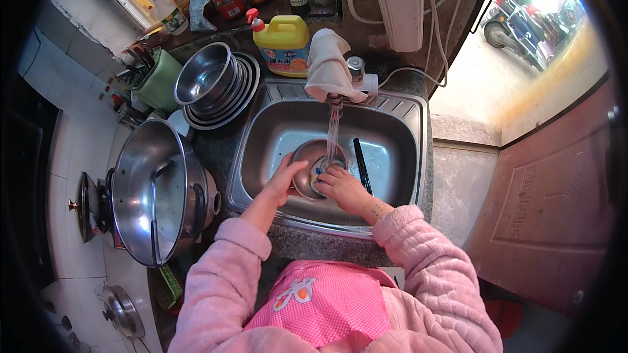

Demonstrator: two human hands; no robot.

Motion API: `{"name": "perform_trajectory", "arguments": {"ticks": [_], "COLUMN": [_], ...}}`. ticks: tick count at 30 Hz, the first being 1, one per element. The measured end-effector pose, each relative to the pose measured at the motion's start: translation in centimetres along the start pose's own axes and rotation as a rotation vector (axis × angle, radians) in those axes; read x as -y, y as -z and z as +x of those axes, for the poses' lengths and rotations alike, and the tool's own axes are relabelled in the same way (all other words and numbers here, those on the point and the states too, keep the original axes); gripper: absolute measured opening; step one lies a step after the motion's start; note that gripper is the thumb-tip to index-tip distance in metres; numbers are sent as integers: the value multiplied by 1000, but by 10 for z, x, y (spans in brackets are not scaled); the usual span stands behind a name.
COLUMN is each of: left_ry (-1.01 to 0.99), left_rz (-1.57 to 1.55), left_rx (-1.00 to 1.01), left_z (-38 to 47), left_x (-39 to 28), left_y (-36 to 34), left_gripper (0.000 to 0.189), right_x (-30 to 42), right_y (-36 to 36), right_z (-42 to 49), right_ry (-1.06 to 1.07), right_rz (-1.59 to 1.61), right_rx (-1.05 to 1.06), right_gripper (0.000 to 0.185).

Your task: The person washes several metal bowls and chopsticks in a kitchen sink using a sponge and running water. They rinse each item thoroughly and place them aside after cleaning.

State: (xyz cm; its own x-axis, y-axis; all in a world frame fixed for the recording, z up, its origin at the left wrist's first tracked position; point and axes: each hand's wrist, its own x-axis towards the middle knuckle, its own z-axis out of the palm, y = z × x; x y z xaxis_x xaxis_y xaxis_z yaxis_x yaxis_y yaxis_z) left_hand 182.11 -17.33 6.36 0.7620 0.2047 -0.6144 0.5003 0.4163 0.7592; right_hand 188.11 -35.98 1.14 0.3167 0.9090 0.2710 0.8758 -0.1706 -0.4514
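Observation:
Inside the stainless steel sink [265, 122], a small metal bowl [303, 159] is tilted under the running tap [335, 100]. My left hand [284, 179] grips the bowl's left side, thumb over the rim. A cloth or scouring pad [319, 170], white with blue and yellow, lies in the bowl under the fingers of my right hand [346, 189], pressed against the inner wall. The stream of water falls into the bowl by those fingers. To the right of the bowl, black chopsticks [362, 164] lean in the sink.
Left of the sink stand stacked metal bowls [206, 78] and a large divided pot [147, 191]. Behind it are a yellow detergent jug [282, 41] and a cloth-wrapped faucet [328, 63]. A green utensil holder [159, 78] is at the back left. A door [544, 196] stands at the right.

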Motion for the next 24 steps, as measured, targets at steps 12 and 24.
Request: {"name": "perform_trajectory", "arguments": {"ticks": [12, 24], "left_ry": [-111, -141], "left_rz": [9, -39], "left_rx": [-83, -145], "left_z": [6, 19], "left_x": [9, 24], "left_y": [-5, -11], "left_gripper": [71, 73], "right_x": [10, 29], "right_y": [-19, -26], "right_z": [16, 29], "right_ry": [-285, -339], "right_rz": [604, 822], "right_rx": [-55, -175], "right_gripper": [51, 51]}}
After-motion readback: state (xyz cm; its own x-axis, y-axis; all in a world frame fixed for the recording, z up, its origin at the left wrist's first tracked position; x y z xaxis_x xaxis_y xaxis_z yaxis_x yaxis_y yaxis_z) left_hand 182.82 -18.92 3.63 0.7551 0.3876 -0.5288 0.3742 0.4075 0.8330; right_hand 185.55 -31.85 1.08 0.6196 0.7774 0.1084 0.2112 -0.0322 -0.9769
